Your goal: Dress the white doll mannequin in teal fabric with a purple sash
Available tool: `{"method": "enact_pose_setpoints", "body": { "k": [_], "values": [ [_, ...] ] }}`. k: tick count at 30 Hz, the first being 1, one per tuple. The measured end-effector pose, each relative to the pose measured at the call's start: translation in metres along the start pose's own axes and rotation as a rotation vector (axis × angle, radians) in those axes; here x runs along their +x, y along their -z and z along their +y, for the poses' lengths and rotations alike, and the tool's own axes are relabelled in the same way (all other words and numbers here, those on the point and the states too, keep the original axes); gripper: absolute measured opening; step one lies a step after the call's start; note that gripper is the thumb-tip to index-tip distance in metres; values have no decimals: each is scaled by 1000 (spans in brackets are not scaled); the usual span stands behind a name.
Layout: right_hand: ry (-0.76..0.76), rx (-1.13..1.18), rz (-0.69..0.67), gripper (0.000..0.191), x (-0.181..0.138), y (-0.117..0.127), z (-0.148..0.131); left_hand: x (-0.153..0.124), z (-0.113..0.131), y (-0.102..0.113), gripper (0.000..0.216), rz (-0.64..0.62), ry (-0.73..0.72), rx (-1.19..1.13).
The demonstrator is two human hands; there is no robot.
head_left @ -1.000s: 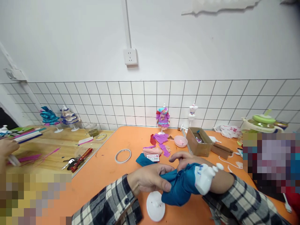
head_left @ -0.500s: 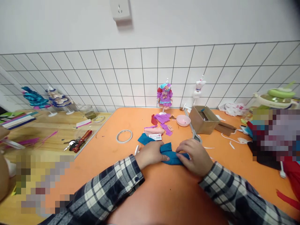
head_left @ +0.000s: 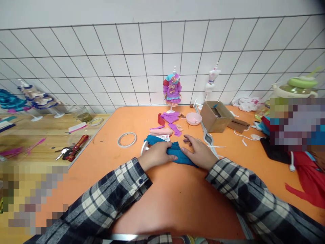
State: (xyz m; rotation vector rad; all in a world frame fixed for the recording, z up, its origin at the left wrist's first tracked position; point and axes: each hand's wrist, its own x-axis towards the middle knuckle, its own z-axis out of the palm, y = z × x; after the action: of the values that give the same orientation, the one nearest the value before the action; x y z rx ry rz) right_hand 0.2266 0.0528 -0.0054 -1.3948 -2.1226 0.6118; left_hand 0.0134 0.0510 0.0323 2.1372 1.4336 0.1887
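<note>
Cloth (head_left: 179, 154) gripped by left fingers (head_left: 165, 145), with loosely open right fingers (head_left: 192, 140) at its edge; apparently at a straightening step, likely calling next for even tension.

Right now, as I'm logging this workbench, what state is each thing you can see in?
Left hand, closed on teal fabric
Teal fabric, creased
Right hand, open, at the teal fabric's edge
White stand base, tipped on edge
Purple-dressed mini mannequin, upright
White mini mannequin, standing, mostly bare
Cardboard box, open-topped
Pink bowl, upright
White ring, lying flat
Keys, lying down
</note>
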Motion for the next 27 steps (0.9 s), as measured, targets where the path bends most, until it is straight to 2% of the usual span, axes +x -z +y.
{"method": "enact_pose_setpoints", "body": {
  "k": [2, 5, 10, 14, 17, 20, 22, 27],
  "values": [
    [-105, -14, -91, 58, 8, -2, 0, 1, 0, -1, 35, -22, -5, -4],
    [-120, -17, -210, 44, 18, -3, 1, -3, 5, -2, 39, -36, -27, -11],
    [-71, -56, -237, 29, 23, 1, -2, -15, 12, -5, 46, -1, -49, -33],
    [-39, -12, -283, 14, 22, 5, -7, -18, 10, -13, 50, 55, 36, -21],
    [-38, -7, -217, 13, 24, 8, -10, -15, 8, -18, 61, 110, 45, 12],
    [-15, -37, -107, 15, 25, 8, -14, -10, 9, -19, 91, 202, 38, 57],
    [9, -60, -56, 14, 23, 7, -18, -8, 10, -19, 104, 222, 64, 60],
    [112, -149, 106, 11, 4, 0, -21, -4, 8, -18, 90, 208, 128, 25]
  ]
}}
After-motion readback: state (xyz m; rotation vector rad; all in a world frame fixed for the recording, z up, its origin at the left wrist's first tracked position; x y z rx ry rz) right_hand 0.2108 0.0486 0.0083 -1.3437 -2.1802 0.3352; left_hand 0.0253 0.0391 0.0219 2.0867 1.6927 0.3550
